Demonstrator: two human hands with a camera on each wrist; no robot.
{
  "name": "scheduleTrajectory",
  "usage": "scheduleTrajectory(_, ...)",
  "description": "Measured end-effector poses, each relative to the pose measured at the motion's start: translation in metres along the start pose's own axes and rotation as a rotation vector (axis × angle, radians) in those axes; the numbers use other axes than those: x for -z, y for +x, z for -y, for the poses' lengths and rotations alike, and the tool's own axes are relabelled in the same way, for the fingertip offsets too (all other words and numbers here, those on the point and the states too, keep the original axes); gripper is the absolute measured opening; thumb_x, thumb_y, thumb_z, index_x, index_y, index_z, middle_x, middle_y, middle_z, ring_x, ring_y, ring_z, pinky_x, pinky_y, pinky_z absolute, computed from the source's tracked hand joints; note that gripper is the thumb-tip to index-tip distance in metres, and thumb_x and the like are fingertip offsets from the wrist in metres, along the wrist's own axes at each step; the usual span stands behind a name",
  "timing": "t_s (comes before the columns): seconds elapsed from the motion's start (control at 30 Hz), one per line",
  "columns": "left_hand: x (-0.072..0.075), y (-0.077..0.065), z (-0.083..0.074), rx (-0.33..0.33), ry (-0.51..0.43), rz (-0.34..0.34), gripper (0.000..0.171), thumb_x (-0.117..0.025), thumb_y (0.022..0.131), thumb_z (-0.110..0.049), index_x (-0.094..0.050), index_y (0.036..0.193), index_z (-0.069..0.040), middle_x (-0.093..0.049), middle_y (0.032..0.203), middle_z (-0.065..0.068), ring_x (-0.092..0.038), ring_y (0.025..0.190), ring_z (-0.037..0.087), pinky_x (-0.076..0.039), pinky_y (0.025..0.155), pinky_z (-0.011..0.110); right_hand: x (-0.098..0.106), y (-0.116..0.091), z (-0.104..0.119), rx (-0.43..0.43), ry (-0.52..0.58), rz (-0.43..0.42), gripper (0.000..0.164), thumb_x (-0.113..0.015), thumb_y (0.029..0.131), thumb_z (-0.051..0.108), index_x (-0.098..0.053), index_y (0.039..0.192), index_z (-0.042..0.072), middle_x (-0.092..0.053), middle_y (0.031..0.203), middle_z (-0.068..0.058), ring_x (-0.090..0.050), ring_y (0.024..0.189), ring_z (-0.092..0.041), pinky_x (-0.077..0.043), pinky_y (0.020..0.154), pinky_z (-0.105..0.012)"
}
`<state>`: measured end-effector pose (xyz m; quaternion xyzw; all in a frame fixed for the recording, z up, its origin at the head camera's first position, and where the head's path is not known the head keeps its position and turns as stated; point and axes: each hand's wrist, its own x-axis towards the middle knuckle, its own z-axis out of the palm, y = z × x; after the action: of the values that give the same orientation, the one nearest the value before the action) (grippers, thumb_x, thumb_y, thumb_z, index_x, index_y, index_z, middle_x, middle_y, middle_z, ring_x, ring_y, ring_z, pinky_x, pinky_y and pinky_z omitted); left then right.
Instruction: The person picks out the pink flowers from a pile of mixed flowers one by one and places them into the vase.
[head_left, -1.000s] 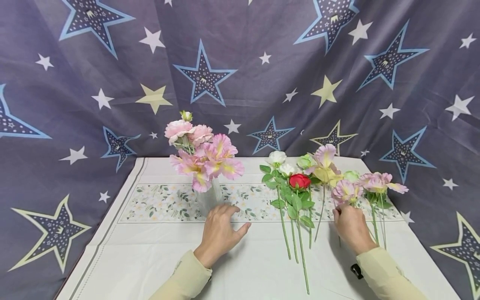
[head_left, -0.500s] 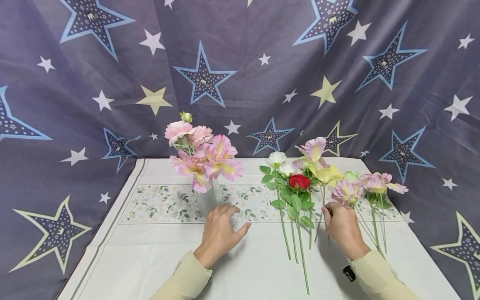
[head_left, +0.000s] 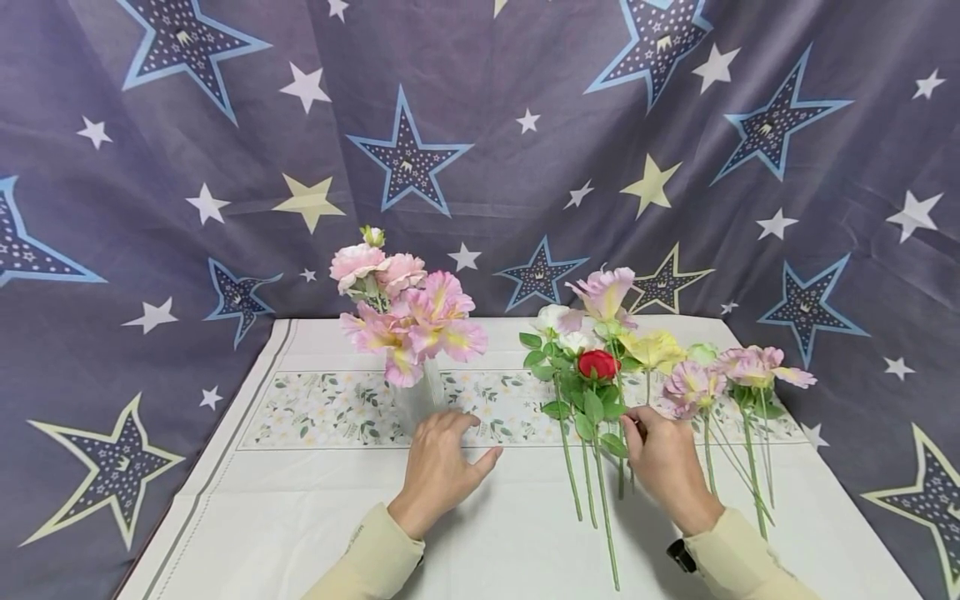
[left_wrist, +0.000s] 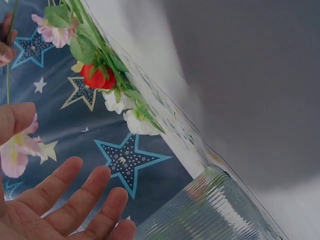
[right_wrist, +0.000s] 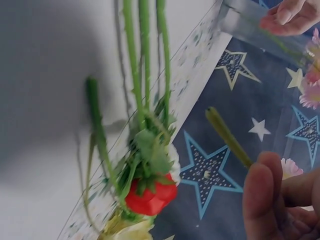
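Note:
My right hand (head_left: 667, 462) pinches the stem of a pink artificial flower with a yellow centre (head_left: 606, 293), its bloom raised above the flowers on the table. The cut end of that stem (right_wrist: 227, 137) sticks out past the thumb and fingertip in the right wrist view. My left hand (head_left: 438, 471) is in front of the clear ribbed vase (head_left: 414, 402), fingers spread and loosely bent; whether they touch the glass I cannot tell. In the vase stand pink flowers (head_left: 442, 312) and paler pink blooms (head_left: 358, 262) with a small bud.
On the white table, right of centre, lie a red rose (head_left: 598, 364), white roses (head_left: 553, 318), a yellow flower (head_left: 652, 348) and more pink flowers (head_left: 693, 385). A floral runner (head_left: 315, 408) crosses the table. Behind hangs a star-patterned curtain (head_left: 480, 125).
My right hand has moved left with the pink flower, lifting its bloom away from the yellow flower towards the white roses. My left hand has stayed in place by the vase.

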<state>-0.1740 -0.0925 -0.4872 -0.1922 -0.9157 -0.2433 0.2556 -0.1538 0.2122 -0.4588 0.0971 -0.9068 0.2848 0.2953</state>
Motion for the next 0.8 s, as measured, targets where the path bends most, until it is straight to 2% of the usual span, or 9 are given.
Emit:
scheduleTrajectory(0.1, 0.0, 0.0, -0.001, 0.003, 0.002, 0.0, 0.044, -0.088, 0.075, -0.04, -0.074, 0.104, -0.009, -0.074, 0.109, 0.013, -0.065, 0.111, 0.037, -0.049, 0.099, 0.053, -0.002, -0.001, 0.006, 0.028, 0.011, -0.005, 0.005, -0.072, 0.093, -0.001, -0.073, 0.09, -0.005, -0.068, 0.067, -0.007, -0.052, 0.047, -0.001, -0.045, 0.041, -0.018)
scheduleTrajectory(0.4, -0.001, 0.0, -0.003, 0.015, -0.01, 0.0, 0.046, -0.088, 0.076, -0.041, -0.074, 0.106, -0.01, -0.074, 0.11, 0.012, -0.065, 0.113, 0.038, -0.047, 0.101, 0.053, -0.008, -0.005, 0.023, 0.04, 0.085, 0.03, 0.004, -0.071, 0.094, -0.002, -0.072, 0.09, -0.001, -0.063, 0.061, 0.003, -0.047, 0.042, 0.009, -0.041, 0.038, -0.013)
scheduleTrajectory(0.67, -0.002, 0.002, -0.008, 0.001, -0.027, -0.024, 0.045, -0.087, 0.077, -0.042, -0.075, 0.105, -0.01, -0.075, 0.108, 0.011, -0.066, 0.109, 0.034, -0.048, 0.099, 0.052, -0.012, -0.006, 0.035, 0.088, 0.078, 0.028, 0.005, -0.071, 0.091, -0.004, -0.072, 0.087, -0.002, -0.068, 0.067, -0.004, -0.052, 0.049, 0.003, -0.044, 0.043, -0.012)
scheduleTrajectory(0.8, -0.002, 0.004, -0.01, -0.001, -0.033, -0.027, 0.045, -0.087, 0.078, -0.043, -0.075, 0.106, -0.01, -0.074, 0.107, 0.01, -0.066, 0.109, 0.034, -0.048, 0.099, 0.052, -0.016, -0.007, 0.04, 0.12, 0.086, 0.024, 0.006, -0.075, 0.087, -0.008, -0.072, 0.086, -0.002, -0.068, 0.067, -0.005, -0.054, 0.05, 0.001, -0.045, 0.045, -0.01)
